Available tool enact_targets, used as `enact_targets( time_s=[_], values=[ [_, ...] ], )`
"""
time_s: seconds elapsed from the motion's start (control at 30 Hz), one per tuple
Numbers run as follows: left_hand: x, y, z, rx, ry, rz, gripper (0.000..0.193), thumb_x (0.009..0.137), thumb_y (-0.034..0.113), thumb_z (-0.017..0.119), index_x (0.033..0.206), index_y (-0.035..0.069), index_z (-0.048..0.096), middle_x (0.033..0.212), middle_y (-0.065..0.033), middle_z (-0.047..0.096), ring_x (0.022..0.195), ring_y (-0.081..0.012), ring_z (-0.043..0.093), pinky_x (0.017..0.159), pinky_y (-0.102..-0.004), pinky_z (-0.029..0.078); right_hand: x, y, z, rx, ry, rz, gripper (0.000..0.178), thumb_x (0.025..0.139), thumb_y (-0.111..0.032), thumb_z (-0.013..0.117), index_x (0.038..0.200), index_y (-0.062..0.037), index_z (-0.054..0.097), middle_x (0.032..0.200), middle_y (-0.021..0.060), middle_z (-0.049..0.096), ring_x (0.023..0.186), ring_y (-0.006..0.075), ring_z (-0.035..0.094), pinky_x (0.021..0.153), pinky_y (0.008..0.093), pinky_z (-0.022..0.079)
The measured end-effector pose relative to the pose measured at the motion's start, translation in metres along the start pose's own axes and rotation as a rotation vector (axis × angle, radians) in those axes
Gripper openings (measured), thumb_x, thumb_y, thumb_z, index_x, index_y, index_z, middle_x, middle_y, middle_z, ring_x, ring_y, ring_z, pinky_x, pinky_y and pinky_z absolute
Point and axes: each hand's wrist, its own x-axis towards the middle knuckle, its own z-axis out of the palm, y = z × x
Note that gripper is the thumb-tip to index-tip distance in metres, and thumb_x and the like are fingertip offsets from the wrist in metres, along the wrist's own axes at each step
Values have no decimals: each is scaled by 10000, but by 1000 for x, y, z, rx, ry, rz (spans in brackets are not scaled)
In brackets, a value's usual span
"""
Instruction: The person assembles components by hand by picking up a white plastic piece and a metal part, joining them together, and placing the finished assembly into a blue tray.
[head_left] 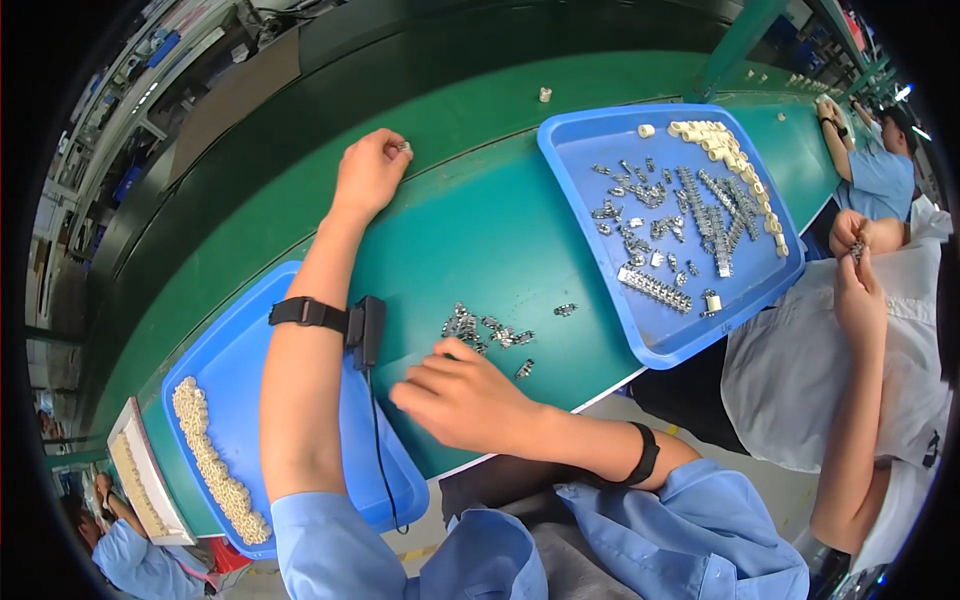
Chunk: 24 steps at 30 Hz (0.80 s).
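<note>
Head view: held a small pale piece (pixel 404 147) pinched between thumb and fingers in the left hand (pixel 372 170), over the green strip (pixel 470 115) past the far edge of the bench (pixel 510 240). Had the right hand (pixel 462 400) half curled by the near edge, much nearer the metal clips (pixel 460 322), these lying just beyond its fingers toward the far edge. Could not tell of any grip inside. Saw a stray clip (pixel 525 368) rightward, long axis slanting toward far edge and right.
</note>
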Motion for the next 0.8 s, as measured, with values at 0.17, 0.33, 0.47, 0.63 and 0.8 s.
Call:
enact_targets(
  time_s=[0.17, 0.33, 0.47, 0.63, 0.8],
  values=[
    [-1, 11, 1, 50, -12, 19, 306, 907, 272, 734, 1099, 34, 741, 955, -164, 753, 959, -366, 729, 861, -473, 579, -12, 2, -25, 395, -31, 187, 145, 868, -42, 778, 997, -9, 721, 848, 86, 699, 798, 253, 689, 822, 388, 512],
    [-43, -1, -43, 82, 232, 60, 397, 909, 272, 733, 1221, 31, 688, 1075, -180, 724, 1047, -377, 698, 907, -478, 558, -15, -6, -42, 493, -39, 195, 172, 860, 20, 760, 1031, 8, 768, 869, 102, 747, 805, 235, 712, 806, 374, 498],
    [-103, 12, -126, 96, 255, 150, 345, 909, 207, 724, 1202, 29, 691, 1085, -174, 723, 1040, -359, 698, 915, -459, 559, -24, 8, -53, 421, 30, 160, 188, 836, 47, 765, 1019, 10, 778, 879, 107, 756, 789, 221, 700, 799, 358, 482],
    [-247, -75, -244, 693, 296, -148, 138, 877, 95, 696, 1002, 46, 727, 1006, -137, 700, 1001, -351, 665, 893, -469, 532, -36, 8, -46, 380, 84, 77, 209, 809, 71, 767, 1012, 21, 772, 878, 112, 752, 773, 217, 681, 791, 351, 468],
    [-305, -100, -253, 1038, 143, -425, 162, 865, 189, 724, 975, 74, 750, 1064, -104, 683, 1081, -304, 627, 913, -451, 502, -43, 10, -39, 397, 141, 110, 210, 803, 80, 763, 1007, 28, 767, 870, 115, 745, 767, 226, 666, 777, 352, 468]
  ],
)
